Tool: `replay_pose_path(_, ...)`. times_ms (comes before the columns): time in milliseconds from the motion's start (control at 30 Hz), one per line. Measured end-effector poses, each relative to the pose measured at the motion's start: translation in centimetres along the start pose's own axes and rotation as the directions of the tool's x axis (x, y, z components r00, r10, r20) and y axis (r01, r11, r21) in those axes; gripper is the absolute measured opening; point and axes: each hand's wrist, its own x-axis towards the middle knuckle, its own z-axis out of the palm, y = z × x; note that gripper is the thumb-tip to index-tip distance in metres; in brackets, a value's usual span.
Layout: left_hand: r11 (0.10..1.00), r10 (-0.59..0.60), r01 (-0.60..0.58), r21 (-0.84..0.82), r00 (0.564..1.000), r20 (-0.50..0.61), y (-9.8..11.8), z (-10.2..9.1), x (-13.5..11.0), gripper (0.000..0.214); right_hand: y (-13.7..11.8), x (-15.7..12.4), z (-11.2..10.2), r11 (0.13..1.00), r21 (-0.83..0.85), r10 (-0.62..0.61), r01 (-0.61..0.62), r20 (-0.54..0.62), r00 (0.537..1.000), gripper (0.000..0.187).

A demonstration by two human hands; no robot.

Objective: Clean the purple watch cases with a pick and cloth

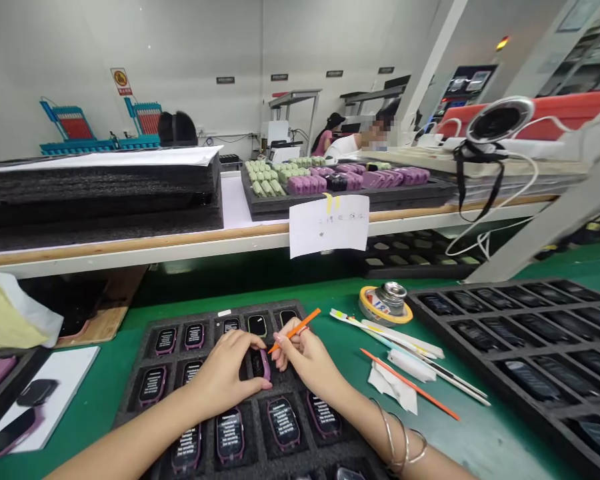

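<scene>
A dark foam tray [139, 363] in front of me holds rows of purple-framed smartwatch bodies, several with lit text on their screens. Between the thumb and fingers of my left hand [223, 367] is a purple smartwatch body [265, 365], tilted on its side over a tray slot. My right hand [307, 360] grips a thin orange stick [300, 327] like a pen. The stick's lower tip is beside the upper edge of that watch body; whether they touch I cannot tell.
Right of the tray lie another orange stick [413, 385], toothbrushes [350, 319], crumpled tissue [395, 387] and a yellow tape roll [365, 305]. A second foam tray [485, 370] stands at far right. A shelf edge [260, 237] crosses ahead; two people sit beyond it.
</scene>
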Motion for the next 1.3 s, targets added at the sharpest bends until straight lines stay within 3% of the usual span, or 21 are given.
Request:
replay_pose_path(167,1.000,-0.004,0.004,-0.015,1.000,0.010,-0.1,0.2,0.0,0.052,-0.5,-0.2,0.0,0.999,-0.043,0.007,-0.006,0.019,1.000,0.044)
replay_pose_path(467,0.999,0.016,-0.018,0.035,0.999,0.050,-0.1,-0.4,0.5,0.042,-1.2,-0.4,-0.1,0.999,-0.047,-0.020,0.022,0.031,0.999,0.035)
replay_pose_path(633,0.992,0.083,-0.091,0.082,0.993,0.088,0.9,-0.6,1.6,0.043,-1.0,-0.2,-3.3,0.999,0.022,-0.038,0.041,-0.136,0.990,0.029)
replay_pose_path(800,0.967,0.219,-0.231,0.110,0.969,0.115,2.6,2.0,3.6,0.035,1.1,-0.1,-6.0,0.998,0.065,0.008,0.010,-0.274,0.962,0.027)
replay_pose_path(967,0.949,0.260,-0.270,0.165,0.962,0.083,3.1,3.8,4.5,0.035,2.5,0.0,-5.4,0.997,0.076,0.017,0.008,-0.327,0.945,0.027)
replay_pose_path(1300,0.945,0.275,-0.272,0.180,0.961,0.010,3.0,3.6,3.9,0.027,1.8,-1.1,-4.1,0.993,0.043,-0.082,0.106,-0.375,0.923,0.026)
